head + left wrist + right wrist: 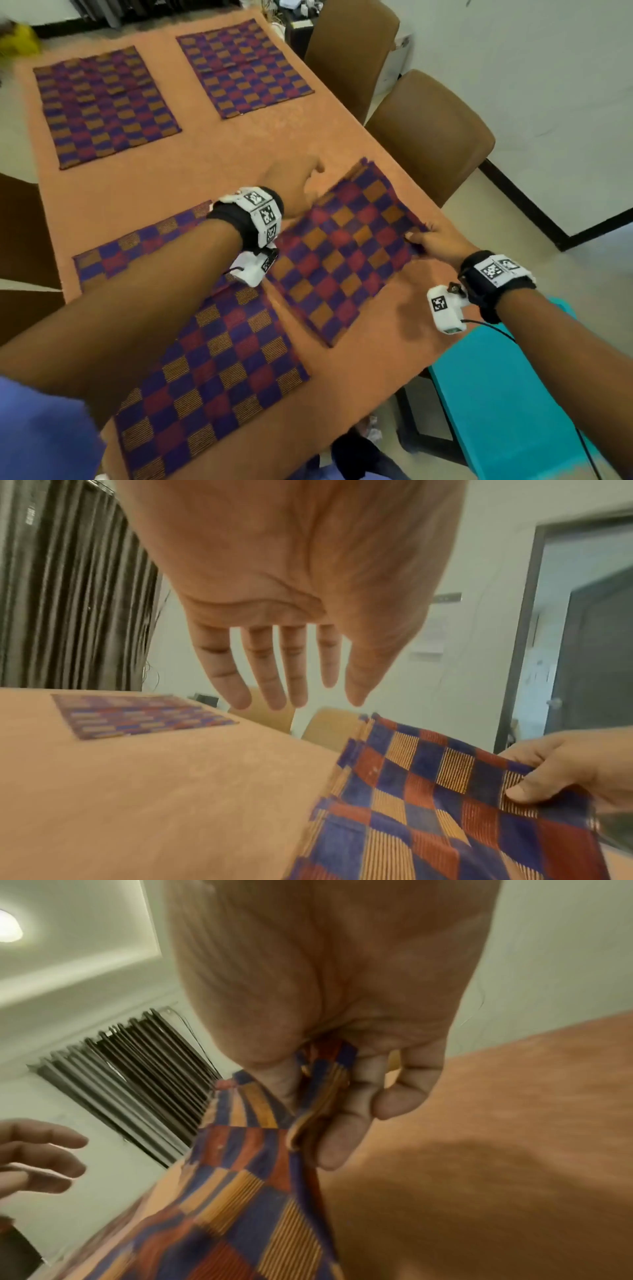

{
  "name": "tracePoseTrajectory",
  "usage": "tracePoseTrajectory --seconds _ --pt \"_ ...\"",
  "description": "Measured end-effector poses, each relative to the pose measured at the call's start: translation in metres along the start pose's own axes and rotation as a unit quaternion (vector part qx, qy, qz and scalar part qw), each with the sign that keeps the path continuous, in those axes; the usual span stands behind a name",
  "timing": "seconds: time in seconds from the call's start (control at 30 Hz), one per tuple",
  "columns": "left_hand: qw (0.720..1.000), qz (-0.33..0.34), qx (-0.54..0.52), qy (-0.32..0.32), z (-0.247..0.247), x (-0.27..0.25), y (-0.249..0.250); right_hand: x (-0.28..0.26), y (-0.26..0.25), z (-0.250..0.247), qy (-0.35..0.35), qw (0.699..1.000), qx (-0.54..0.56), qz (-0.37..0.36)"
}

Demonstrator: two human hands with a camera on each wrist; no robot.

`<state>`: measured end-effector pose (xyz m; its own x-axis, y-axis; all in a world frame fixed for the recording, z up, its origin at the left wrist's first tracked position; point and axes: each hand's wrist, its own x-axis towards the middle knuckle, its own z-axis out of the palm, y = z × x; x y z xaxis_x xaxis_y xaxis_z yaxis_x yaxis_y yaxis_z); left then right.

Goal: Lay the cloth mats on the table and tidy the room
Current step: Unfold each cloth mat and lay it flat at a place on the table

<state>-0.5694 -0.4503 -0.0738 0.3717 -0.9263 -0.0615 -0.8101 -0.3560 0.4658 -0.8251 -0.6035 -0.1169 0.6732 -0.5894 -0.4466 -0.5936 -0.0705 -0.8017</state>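
I see a long table (212, 164) under an orange cloth, with white walls, dark vertical blinds (68, 588) and brown chairs (428, 133) around it. Three checked mats (102, 102) lie flat on it. The fourth mat (342, 246) is near the right edge, pinched by my right hand (435, 240). My left hand (291, 185) hovers above with fingers straight and spread, holding nothing. I can read no writing, only the square code markers (496, 270) on my wrists.

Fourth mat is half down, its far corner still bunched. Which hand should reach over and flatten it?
Left, probably. The left hand is open, fingers straight, just above the far corner of the fourth mat. The right hand pinches that mat's right edge; keeping this grip likely steadies it.
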Motion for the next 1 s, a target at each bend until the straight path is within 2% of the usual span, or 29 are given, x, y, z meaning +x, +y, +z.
tracePoseTrajectory --seconds 0.07,0.1,0.13,0.2,0.27,0.33,0.4,0.5,0.6,0.77,0.9,1.0 --pt "0.996 -0.042 0.035 -0.075 0.038 -0.004 -0.01 -0.007 0.025 -0.006 0.029 0.989 -0.144 -0.011" --pt "0.99 -0.07 0.042 -0.111 0.058 -0.013 -0.018 -0.012 0.034 -0.007 0.041 0.973 -0.225 -0.02" --pt "0.984 -0.091 0.045 -0.143 0.078 -0.023 -0.026 -0.01 0.048 -0.009 0.054 0.962 -0.265 -0.034" --pt "0.98 -0.106 0.051 -0.16 0.112 -0.043 -0.039 -0.005 0.071 -0.014 0.067 0.965 -0.249 -0.043" --pt "0.984 -0.108 0.064 -0.123 0.13 -0.054 -0.048 0.009 0.086 -0.019 0.098 0.966 -0.24 -0.009" --pt "0.986 -0.127 0.064 -0.089 0.138 -0.058 -0.051 0.023 0.088 -0.023 0.147 0.949 -0.278 0.022" --pt "0.983 -0.148 0.059 -0.089 0.139 -0.054 -0.05 0.039 0.083 -0.025 0.167 0.928 -0.332 -0.017" --pt "0.981 -0.171 0.035 -0.082 0.138 -0.048 -0.045 0.061 0.065 -0.02 0.11 0.911 -0.385 -0.1" --pt "0.985 -0.168 0.013 -0.032 0.137 -0.05 -0.041 0.084 0.054 -0.019 0.08 0.927 -0.358 -0.078" --pt "0.987 -0.145 -0.075 0.007 0.138 -0.06 -0.025 0.092 0.064 -0.029 0.095 0.95 -0.295 0.034" --pt "0.966 -0.181 -0.17 0.065 0.132 -0.066 -0.016 0.08 0.081 -0.033 0.101 0.958 -0.268 -0.019" --pt "0.955 -0.189 -0.208 0.092 0.121 -0.068 -0.015 0.077 0.086 -0.036 0.156 0.927 -0.338 -0.042"
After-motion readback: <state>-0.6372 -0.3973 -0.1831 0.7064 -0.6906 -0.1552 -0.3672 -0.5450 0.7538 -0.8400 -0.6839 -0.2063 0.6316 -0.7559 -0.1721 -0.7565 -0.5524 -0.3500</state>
